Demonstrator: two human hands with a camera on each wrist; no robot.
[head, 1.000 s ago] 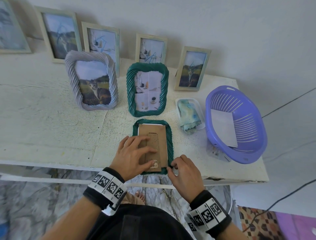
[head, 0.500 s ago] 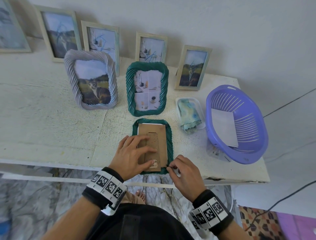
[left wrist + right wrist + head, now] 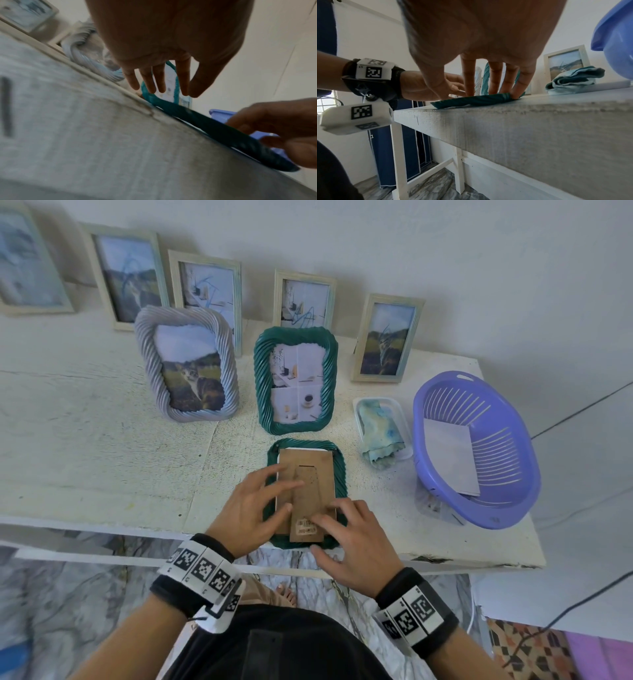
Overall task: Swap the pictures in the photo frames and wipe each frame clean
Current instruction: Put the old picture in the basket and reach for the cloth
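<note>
At the left of the head view, on the white table (image 3: 85, 457), a grey twisted frame (image 3: 186, 364) with a cat picture stands upright. Right of it, near the middle, a green frame (image 3: 296, 380) stands upright too, with a picture of four small photos. Just below it in the picture, a second green frame (image 3: 339, 467) lies face down at the table's front edge, its brown cardboard back (image 3: 317, 470) turned up.

The left hand (image 3: 255, 510) rests on the left part of this back, fingers spread and nearly straight, not curled around anything. The right hand (image 3: 354, 542) lies on the lower right corner of the lying frame; its fingers are straight and press down on the back and the rim, and the thumb is at the front edge.

Further right, a blue-green cloth (image 3: 382, 431) lies in a small clear tray (image 3: 406, 419). At the far right stands a purple basket (image 3: 513, 508) with a white sheet (image 3: 448, 457) inside.
</note>
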